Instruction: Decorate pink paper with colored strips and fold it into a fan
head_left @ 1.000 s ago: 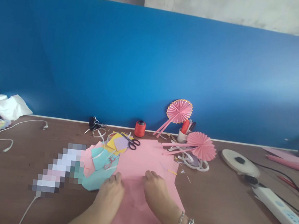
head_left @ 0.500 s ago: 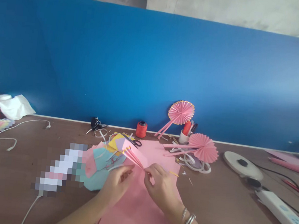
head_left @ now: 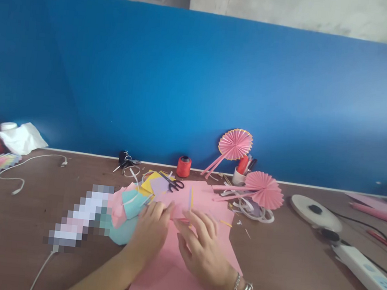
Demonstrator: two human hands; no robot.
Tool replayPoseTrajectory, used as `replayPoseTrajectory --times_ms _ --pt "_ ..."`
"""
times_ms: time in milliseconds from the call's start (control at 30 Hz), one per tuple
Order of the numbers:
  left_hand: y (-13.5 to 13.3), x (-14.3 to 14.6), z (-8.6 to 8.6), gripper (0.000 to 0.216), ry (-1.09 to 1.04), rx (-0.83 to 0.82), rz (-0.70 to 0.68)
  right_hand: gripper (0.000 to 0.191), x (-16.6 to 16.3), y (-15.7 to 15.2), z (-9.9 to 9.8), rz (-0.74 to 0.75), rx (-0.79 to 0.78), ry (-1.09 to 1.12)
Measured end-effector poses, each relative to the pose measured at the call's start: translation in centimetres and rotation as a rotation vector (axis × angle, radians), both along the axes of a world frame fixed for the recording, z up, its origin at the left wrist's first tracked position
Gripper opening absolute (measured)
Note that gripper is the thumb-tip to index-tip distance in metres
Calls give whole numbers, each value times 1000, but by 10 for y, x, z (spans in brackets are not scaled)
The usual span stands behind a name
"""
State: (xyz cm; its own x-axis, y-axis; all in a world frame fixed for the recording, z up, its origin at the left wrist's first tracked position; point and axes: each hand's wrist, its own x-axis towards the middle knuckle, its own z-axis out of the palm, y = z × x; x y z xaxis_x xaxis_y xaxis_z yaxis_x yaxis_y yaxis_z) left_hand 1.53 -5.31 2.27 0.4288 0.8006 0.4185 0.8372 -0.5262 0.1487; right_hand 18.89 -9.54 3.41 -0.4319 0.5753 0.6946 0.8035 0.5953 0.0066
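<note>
Both hands are over a large pink paper sheet (head_left: 182,277) on the brown table. My left hand (head_left: 149,232) has its fingers closed at the left end of a pleated pink paper (head_left: 180,219), which is mostly hidden between the hands. My right hand (head_left: 200,242), slightly blurred, has its fingers stretched out and apart over the right end of that paper. Just beyond the fingers, a narrow yellow and lavender strip (head_left: 191,198) lies on the sheet. Black-handled scissors (head_left: 175,185) rest at the sheet's far edge, by yellow paper (head_left: 149,184).
Two pink paper fans (head_left: 235,145) (head_left: 265,190) are by a pen cup (head_left: 238,175) at the back. A red thread spool (head_left: 184,167) and keys (head_left: 126,160) stand near the blue panel (head_left: 152,76). On the right is a white power strip (head_left: 366,278).
The pleated paper has come down from its raised, slanted position to lie low between the hands. My left hand has closed on it, while my right hand's pinch has loosened and its fingers have spread.
</note>
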Motion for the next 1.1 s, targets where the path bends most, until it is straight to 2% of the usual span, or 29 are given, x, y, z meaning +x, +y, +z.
replayPoseTrajectory --times_ms 133,233,400,567,767,933,1100 --pt "-3 13 -7 34 176 -123 -131 16 1 15 -5 -103 -335 -132" --pt "-3 14 -12 25 176 -195 -213 15 7 22 -10 -157 -490 -224" --pt "-2 2 -10 18 48 -292 -144 18 19 24 -10 -182 -636 -174" --pt "-1 -9 0 19 -86 -409 -132 24 28 28 -13 -145 -826 34" --pt "10 -17 7 14 -277 -563 -98 20 35 35 -18 -104 -823 198" --pt "17 -23 6 19 -308 -642 -70 17 39 38 -20 -114 -845 248" --pt "19 -22 4 19 -311 -641 1 12 39 39 -20 -177 -886 301"
